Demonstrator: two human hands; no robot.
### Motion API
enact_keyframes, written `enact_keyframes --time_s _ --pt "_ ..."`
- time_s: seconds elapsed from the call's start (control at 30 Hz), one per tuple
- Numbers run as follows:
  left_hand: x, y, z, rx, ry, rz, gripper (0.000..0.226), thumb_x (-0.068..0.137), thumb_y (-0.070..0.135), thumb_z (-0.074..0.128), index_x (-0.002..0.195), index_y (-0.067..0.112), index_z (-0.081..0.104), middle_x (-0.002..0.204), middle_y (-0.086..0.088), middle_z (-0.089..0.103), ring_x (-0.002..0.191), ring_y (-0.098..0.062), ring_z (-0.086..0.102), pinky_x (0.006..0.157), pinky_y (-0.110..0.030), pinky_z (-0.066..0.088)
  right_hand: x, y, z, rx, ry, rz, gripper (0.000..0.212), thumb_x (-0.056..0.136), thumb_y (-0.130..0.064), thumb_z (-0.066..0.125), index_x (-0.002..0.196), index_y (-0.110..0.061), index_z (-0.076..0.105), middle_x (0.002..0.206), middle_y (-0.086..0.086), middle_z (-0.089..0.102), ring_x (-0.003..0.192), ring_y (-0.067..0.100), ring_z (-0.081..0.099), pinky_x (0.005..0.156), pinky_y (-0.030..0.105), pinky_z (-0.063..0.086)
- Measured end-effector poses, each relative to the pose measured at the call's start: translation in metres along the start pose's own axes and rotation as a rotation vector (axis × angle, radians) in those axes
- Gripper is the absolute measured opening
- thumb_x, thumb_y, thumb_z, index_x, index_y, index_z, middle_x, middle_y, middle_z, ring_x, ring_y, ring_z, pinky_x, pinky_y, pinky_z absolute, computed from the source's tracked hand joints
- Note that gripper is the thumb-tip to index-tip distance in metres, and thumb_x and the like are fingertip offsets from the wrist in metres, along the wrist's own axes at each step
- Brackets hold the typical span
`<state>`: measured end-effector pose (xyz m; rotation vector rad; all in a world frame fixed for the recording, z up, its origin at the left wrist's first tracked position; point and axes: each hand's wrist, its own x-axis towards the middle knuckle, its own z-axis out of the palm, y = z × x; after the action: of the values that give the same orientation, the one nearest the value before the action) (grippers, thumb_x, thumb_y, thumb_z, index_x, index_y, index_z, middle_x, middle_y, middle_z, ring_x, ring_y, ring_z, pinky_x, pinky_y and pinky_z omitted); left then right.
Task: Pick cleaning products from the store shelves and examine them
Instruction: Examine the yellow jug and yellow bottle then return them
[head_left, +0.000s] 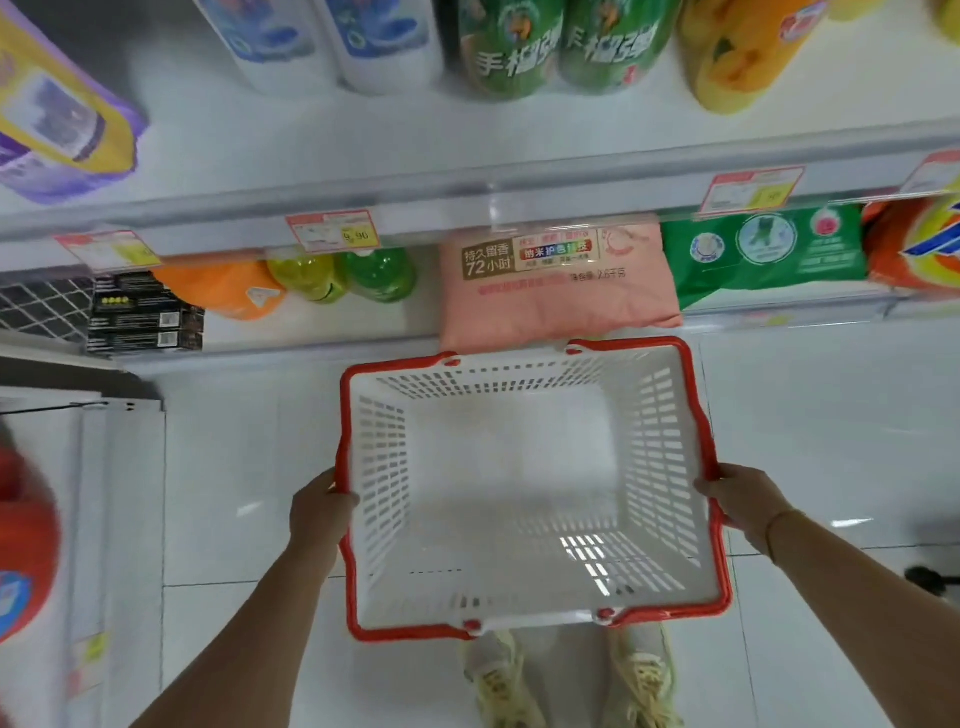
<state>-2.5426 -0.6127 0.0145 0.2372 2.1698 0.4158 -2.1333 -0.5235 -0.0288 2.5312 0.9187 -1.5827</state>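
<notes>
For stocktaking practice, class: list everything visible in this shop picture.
shopping basket: one, white, red rim, over the floor
pink bag: one, pink, lower shelf, beyond basket
green bag: one, green, right of pink bag
orange bag: one, orange-yellow, lower shelf, right
small bottles: two, yellow-green, green, left of pink bag
orange pack: one, orange, lower shelf, left
black boxes: stack, black, lower shelf, left
white bottles: two, white with blue labels, upper shelf
large green bottles: two, green, upper shelf
yellow bottle: one, yellow-orange, upper shelf, right
purple pack: one, purple-yellow, upper shelf, left
price tags: several, red-yellow, shelf edges
left hand: gripping basket's left rim
right hand: gripping basket's right rim
</notes>
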Motion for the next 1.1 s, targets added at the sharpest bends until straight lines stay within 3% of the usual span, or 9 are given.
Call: enact_keyframes --time_s 0.13,0.37,0.5,0.57,0.67,0.73,0.8,0.93,1.1 --pt "0.022 -0.008 0.014 -0.013 0.036 -0.025 0.041 0.089 -0.008 0.05 0.128 0.005 0.058 0.118 -0.015 0.063 0.094 -0.029 0.058 0.09 -0.039 0.05 0.019 -0.002 0.007 -0.007 -0.038 0.012 0.03 0.083 0.008 0.06 0.107 -0.009 0.063 0.09 0.014 0.064 0.085 0.03 0.057 0.088 0.046 0.049" --pt "0.026 -0.009 0.022 -0.031 0.094 -0.037 0.04 0.088 -0.005 0.056 0.127 0.005 0.058 0.117 -0.015 0.063 0.107 -0.034 0.06 0.097 -0.039 0.047 0.025 -0.014 0.005 -0.077 -0.008 -0.1 0.033 0.084 0.005 0.06 0.115 -0.005 0.063 0.073 0.0 0.058 0.061 0.014 0.048 0.058 0.023 0.038" --pt "0.02 -0.001 0.026 0.046 0.15 0.003 0.032 0.089 -0.006 0.051 0.119 0.0 0.061 0.094 -0.011 0.062 0.083 -0.026 0.055 0.076 -0.032 0.046 0.027 -0.016 0.005 -0.105 -0.023 -0.112 0.034 0.085 0.003 0.06 0.119 -0.004 0.062 0.084 0.006 0.061 0.071 0.02 0.053 0.067 0.028 0.043" --pt "0.013 0.01 0.029 0.115 0.195 0.064 0.041 0.09 -0.004 0.049 0.131 0.001 0.053 0.109 -0.015 0.062 0.096 -0.031 0.058 0.08 -0.032 0.049 0.024 -0.016 0.003 -0.151 -0.047 -0.122 0.031 0.087 -0.001 0.059 0.118 -0.005 0.062 0.09 0.008 0.063 0.075 0.021 0.055 0.073 0.031 0.044" --pt "-0.009 0.04 0.036 0.268 0.255 0.307 0.046 0.096 0.009 0.052 0.14 0.001 0.043 0.138 -0.019 0.051 0.123 -0.036 0.052 0.102 -0.042 0.043 0.018 -0.023 -0.001 -0.135 -0.046 -0.135 0.031 0.089 -0.008 0.057 0.12 -0.007 0.061 0.103 0.009 0.065 0.084 0.022 0.058 0.08 0.031 0.047" --pt "-0.034 0.069 0.046 0.305 0.236 0.58 0.029 0.097 0.015 0.053 0.12 -0.001 0.06 0.117 -0.015 0.065 0.102 -0.028 0.062 0.089 -0.024 0.048 0.007 -0.037 -0.011 -0.145 -0.027 -0.199 0.033 0.089 -0.016 0.058 0.121 -0.01 0.06 0.115 0.006 0.063 0.094 0.019 0.058 0.084 0.026 0.045" --pt "-0.065 0.103 0.062 0.303 0.153 0.764 0.026 0.097 0.02 0.052 0.09 0.0 0.068 0.086 -0.006 0.069 0.075 -0.02 0.062 0.065 -0.006 0.041 -0.009 -0.058 -0.029 -0.119 0.016 -0.331 0.022 0.089 -0.022 0.06 0.106 -0.009 0.067 0.103 0.003 0.067 0.089 0.018 0.06 0.08 0.026 0.045" --pt "-0.126 0.179 0.105 0.32 0.034 1.158 0.047 0.091 0.041 0.05 0.056 0.008 0.05 0.046 0.003 0.048 0.045 -0.012 0.046 0.048 -0.027 0.037 -0.046 -0.11 -0.093 0.023 0.24 -0.686 0.036 0.087 -0.031 0.065 0.064 -0.003 0.059 0.059 0.002 0.06 0.059 0.013 0.054 0.059 0.018 0.039" --pt "-0.176 0.28 0.17 0.163 -0.036 1.524 0.037 0.085 0.045 0.053 0.062 0.017 0.053 0.053 0.007 0.049 0.059 -0.013 0.049 0.055 -0.019 0.038 -0.041 -0.168 -0.192 0.083 0.575 -1.086 0.013 0.085 -0.024 0.067 0.082 -0.012 0.063 0.081 0.003 0.063 0.077 0.011 0.059 0.072 0.021 0.044"
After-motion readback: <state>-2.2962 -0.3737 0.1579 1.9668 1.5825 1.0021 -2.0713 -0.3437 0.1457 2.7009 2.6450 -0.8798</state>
